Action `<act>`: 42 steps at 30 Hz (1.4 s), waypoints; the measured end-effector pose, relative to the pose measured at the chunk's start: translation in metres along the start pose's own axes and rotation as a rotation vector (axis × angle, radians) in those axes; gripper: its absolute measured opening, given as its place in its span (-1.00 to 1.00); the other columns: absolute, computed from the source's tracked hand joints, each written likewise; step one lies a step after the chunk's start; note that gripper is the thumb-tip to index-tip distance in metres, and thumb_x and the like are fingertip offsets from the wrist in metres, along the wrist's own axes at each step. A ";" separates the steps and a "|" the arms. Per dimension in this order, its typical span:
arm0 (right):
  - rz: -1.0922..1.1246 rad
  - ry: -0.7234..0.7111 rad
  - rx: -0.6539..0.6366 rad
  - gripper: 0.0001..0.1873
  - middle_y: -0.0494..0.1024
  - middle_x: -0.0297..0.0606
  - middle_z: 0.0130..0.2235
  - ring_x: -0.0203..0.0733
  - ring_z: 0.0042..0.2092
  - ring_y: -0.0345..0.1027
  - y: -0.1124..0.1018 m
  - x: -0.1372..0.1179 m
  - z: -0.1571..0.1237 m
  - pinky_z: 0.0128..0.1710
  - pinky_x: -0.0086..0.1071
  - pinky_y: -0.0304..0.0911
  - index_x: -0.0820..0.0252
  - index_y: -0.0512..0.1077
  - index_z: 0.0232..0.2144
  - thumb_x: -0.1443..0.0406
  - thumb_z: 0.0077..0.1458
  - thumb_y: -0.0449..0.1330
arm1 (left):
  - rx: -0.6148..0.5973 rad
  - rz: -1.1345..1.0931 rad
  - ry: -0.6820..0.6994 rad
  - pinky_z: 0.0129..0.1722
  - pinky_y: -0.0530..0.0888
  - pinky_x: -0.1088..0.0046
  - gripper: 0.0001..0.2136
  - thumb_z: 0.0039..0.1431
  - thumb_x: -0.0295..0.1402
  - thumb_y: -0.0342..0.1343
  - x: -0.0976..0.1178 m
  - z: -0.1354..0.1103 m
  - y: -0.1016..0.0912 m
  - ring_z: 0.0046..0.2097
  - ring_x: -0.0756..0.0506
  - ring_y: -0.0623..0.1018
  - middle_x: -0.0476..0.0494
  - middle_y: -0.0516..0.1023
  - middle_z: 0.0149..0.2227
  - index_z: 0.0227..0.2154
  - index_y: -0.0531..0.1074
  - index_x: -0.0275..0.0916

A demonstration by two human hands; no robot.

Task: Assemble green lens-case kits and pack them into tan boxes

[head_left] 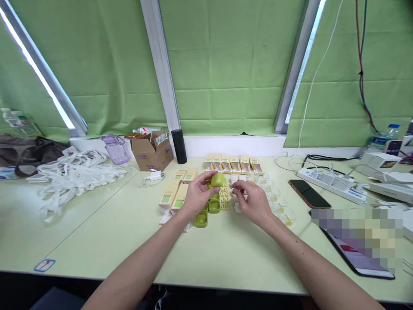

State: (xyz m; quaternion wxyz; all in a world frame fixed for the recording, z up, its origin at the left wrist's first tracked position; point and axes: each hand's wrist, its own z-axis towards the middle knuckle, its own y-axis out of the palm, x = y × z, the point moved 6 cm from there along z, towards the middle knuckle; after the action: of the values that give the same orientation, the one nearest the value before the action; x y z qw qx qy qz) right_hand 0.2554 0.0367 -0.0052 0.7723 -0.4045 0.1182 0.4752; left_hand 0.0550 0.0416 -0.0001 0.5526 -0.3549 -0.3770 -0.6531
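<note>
My left hand (199,193) is closed on a small green case (218,179), held just above the table. Below it stand more green cases of the same kind, among them an open, hollow one (201,220). A column of small pale-yellow pieces (224,199) lies between my hands. My right hand (253,201) has its fingertips pinched together over a group of small white pieces (238,208); whatever is in that pinch is too small to make out. Right of it, partly behind the hand, lie several clear plastic pieces with yellow spots (281,209).
Pale-yellow cartons stand left (167,192) and at the back (230,164). Farther left are white straps (80,168), a purple jug (115,149), a cardboard box (153,154) and a black cylinder (179,146). A phone (309,193), tablet (361,258) and power strip (332,185) lie right.
</note>
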 end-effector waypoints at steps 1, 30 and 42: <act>-0.150 -0.092 0.004 -0.83 0.63 -0.19 -0.36 -0.07 -0.29 0.41 -0.001 -0.005 -0.002 -0.29 -0.24 0.15 0.13 0.55 -0.26 0.36 0.31 0.15 | 0.022 -0.122 -0.040 0.20 0.51 0.19 -0.48 0.00 -0.40 0.52 -0.003 0.002 -0.003 0.10 -0.21 0.63 -0.23 0.66 0.09 0.08 0.61 -0.18; -0.702 -0.324 -0.358 -0.84 0.63 -0.08 -0.25 0.05 -0.05 0.35 0.052 -0.012 -0.022 -0.06 -0.13 0.13 0.18 0.63 -0.36 0.47 0.20 0.27 | -0.068 -0.659 -0.256 0.03 0.56 0.32 -0.57 0.24 -0.39 0.37 -0.009 -0.003 0.001 -0.01 -0.18 0.71 -0.35 0.68 0.09 0.16 0.52 -0.26; 0.847 0.359 -0.032 -0.69 0.66 -0.25 -0.40 -0.17 -0.40 0.50 0.011 0.005 -0.001 -0.34 -0.28 0.43 0.15 0.59 -0.36 0.05 0.07 0.48 | -0.112 -0.582 -0.276 -0.07 0.56 0.35 -0.49 0.19 -0.30 0.44 -0.016 -0.004 0.004 -0.08 -0.17 0.72 -0.36 0.69 0.06 0.18 0.52 -0.27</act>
State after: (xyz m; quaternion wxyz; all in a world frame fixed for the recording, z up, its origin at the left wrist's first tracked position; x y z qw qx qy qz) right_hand 0.2490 0.0414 -0.0145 0.4711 -0.4086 0.3976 0.6731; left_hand 0.0611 0.0442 -0.0154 0.2661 -0.3471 -0.4976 -0.7491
